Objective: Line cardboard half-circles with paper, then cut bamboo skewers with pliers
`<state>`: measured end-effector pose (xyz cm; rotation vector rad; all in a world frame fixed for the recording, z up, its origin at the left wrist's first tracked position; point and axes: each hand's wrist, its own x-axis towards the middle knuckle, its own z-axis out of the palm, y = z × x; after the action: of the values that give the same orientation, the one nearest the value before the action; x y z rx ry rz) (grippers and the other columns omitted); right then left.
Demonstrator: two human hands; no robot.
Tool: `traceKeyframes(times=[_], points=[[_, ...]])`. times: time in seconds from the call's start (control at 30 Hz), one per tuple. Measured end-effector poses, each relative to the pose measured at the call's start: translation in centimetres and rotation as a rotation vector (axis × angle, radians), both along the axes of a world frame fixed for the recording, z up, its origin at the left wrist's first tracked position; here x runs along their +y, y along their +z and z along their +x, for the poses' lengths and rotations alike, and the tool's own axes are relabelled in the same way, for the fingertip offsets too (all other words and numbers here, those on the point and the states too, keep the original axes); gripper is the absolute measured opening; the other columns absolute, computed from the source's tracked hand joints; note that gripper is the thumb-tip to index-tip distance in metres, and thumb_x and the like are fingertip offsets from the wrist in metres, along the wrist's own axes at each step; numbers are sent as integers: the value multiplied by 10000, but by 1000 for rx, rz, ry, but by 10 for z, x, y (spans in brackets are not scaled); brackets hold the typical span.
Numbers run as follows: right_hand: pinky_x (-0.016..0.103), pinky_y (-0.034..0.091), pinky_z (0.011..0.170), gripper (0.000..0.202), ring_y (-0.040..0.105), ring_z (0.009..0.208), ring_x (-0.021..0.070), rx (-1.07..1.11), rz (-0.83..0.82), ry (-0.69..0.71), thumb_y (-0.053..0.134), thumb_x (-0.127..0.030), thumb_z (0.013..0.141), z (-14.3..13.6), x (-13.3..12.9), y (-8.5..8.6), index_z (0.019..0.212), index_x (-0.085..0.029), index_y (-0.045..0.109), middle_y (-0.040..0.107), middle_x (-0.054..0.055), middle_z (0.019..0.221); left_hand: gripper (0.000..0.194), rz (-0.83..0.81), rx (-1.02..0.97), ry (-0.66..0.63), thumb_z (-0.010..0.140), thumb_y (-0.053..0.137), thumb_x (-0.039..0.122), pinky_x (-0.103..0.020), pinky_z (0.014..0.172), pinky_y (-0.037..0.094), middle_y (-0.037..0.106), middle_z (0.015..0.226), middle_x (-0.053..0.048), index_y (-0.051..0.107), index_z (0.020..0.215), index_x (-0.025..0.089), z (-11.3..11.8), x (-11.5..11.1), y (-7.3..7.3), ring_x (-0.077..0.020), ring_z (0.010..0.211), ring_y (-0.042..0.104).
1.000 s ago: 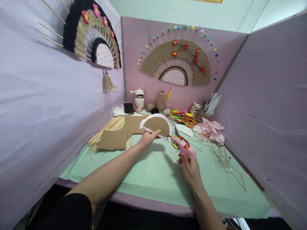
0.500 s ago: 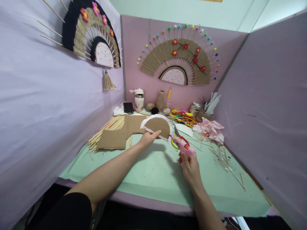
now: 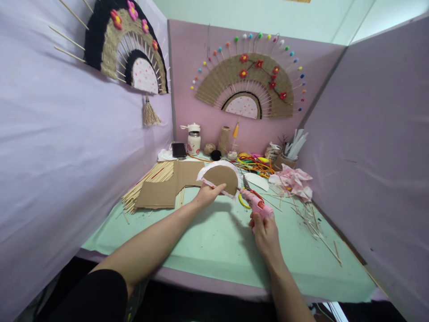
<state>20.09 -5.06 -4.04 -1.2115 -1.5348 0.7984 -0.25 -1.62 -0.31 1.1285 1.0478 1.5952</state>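
My left hand (image 3: 208,195) grips a cardboard half-disc (image 3: 221,178) by its straight lower edge, thumb on top. White fabric shows around the curved rim, and a strip is folded over the straight side. In my right hand (image 3: 264,230) is a pink glue gun (image 3: 256,202), its nozzle pointing left at the right corner of the half-disc. Whether the tip touches it, I cannot tell. Scissors (image 3: 247,183) with yellow and orange handles lie behind the glue gun, partly hidden by it.
Left are cardboard pieces (image 3: 156,195) and a pile of thin sticks (image 3: 132,190). A white half-disc (image 3: 256,181), crumpled pink fabric (image 3: 293,180) and loose sticks (image 3: 318,235) lie right. Behind stand a bottle (image 3: 194,142) and bright pipe cleaners (image 3: 258,165). Decorated fans (image 3: 214,82) hang on the walls.
Almost nothing differs. The half-disc and both hands hold nearly the same position, and the whole view has shifted very slightly.
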Motion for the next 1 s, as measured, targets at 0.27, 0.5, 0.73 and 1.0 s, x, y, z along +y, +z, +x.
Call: traceKeyframes(times=[0.27,0.5,0.73,1.0], points=[[289,407,471,495,499,496,152,14,-6,-25,427,-667,814,0,-1,0,844,-182,520,543,12,599,447,56,109,22,677,717,220,-426,947,482,703,1023,-67,631,1116,218,0,-1,0,-240,957,646],[285,390,462,548,480,482,145,27,2,-32,430,-711,781,-1,-1,4,814,-174,533,538,8,581,351,101,321,32,725,652,236,-424,1015,408,702,1046,-87,649,1069,167,0,-5,7,-256,1075,597],[287,388,464,530,479,485,145,43,4,-31,439,-704,782,-1,0,2,794,-182,530,545,10,582,270,105,385,49,726,645,244,-425,1036,379,701,1051,-90,670,987,179,-1,-4,5,-267,1086,588],[279,369,450,527,467,469,135,52,14,-37,428,-711,781,-1,0,5,765,-192,519,548,9,586,315,142,276,12,667,697,171,-389,1064,340,721,950,-62,689,980,214,0,-4,4,-253,1102,582]])
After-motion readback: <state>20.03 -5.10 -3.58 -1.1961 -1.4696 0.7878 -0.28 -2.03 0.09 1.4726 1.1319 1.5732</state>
